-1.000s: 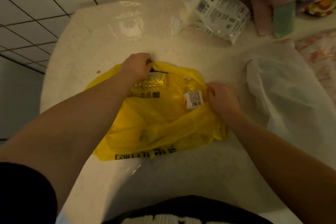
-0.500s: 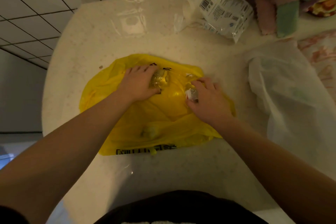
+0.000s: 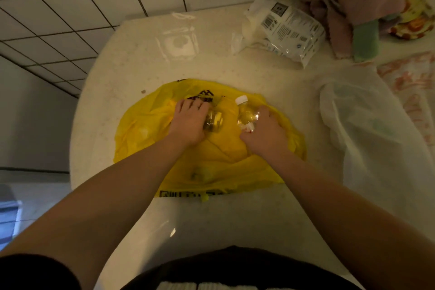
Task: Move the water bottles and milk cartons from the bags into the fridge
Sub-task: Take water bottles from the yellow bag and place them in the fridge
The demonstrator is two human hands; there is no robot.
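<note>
A yellow plastic bag (image 3: 211, 165) lies flat in the middle of the pale counter (image 3: 141, 54). Two clear water bottles rest on it at its open far end. My left hand (image 3: 188, 122) is closed around the left bottle (image 3: 214, 121), whose cap end is hidden. My right hand (image 3: 266, 132) grips the right bottle (image 3: 247, 114); its white cap points away from me and a red-and-white label shows under my fingers. A lump lower in the bag hints at something more inside. A white translucent bag (image 3: 367, 129) lies to the right, its contents unclear.
A clear printed plastic package (image 3: 287, 28) lies at the back of the counter. Pink cloths (image 3: 339, 26) and a green sponge (image 3: 366, 40) sit at the back right, a patterned cloth (image 3: 412, 82) at the far right. Tiled wall runs behind; the counter's rounded edge drops off at left.
Both hands went from holding the bag's opening to closing on the two bottles, which have slid out toward the far end. The right bottle's white cap now shows.
</note>
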